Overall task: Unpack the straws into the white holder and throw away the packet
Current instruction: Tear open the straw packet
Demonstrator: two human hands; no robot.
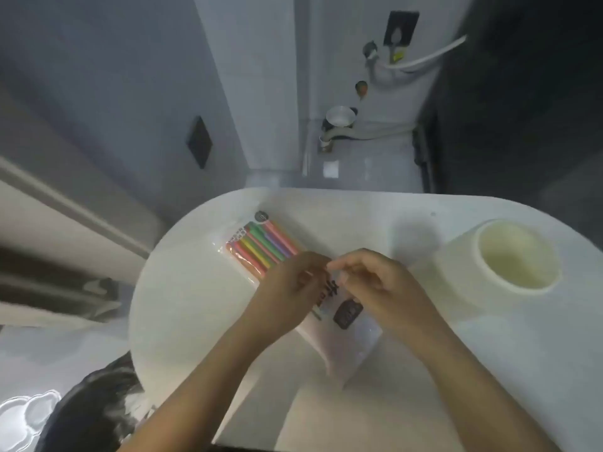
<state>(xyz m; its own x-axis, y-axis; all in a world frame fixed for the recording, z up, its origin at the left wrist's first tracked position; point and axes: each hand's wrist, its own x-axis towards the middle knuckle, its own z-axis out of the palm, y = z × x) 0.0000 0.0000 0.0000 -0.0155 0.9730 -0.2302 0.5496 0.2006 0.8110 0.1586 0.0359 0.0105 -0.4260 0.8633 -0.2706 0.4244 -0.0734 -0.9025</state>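
Note:
A clear plastic packet (346,340) of coloured straws (261,247) lies slantwise on the white table (182,308). The straws fill its far left end; the near right end bears dark print. My left hand (287,285) and my right hand (375,282) meet over the packet's middle, fingertips pinching the plastic there. The white holder (489,272), a wide round cup with an empty pale inside, stands on the table to the right of my right hand.
The table's rounded edge curves at the left and far side. Beyond it lie a tiled floor with pipes and a metal bowl (339,116). A dark bag (94,415) sits low at the left, below the table edge.

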